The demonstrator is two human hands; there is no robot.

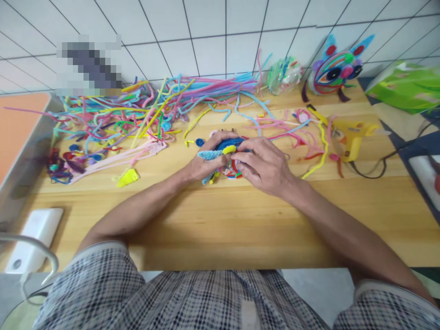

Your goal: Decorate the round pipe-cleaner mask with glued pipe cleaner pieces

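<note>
Near the middle of the table, both hands are around a small pipe-cleaner craft (pixel 234 142) with dark blue, light blue, yellow and red parts. My left hand (pixel 208 161) grips it from the left, its fingers behind and its thumb in front. On the other side my right hand (pixel 266 166) has its fingertips pinched together at the craft's right edge, next to a short yellow piece (pixel 229 149). Whether a separate small part sits between those fingertips is hidden. Much of the craft is covered by the fingers.
A heap of coloured pipe cleaners (pixel 206 89) spreads along the tiled wall. To the right lie a yellow glue gun (pixel 354 140) with a black cord and loose pink pieces (pixel 311 142). A finished-looking animal head (pixel 335 73) stands behind. A white power bank-like box (pixel 36 233) lies front left.
</note>
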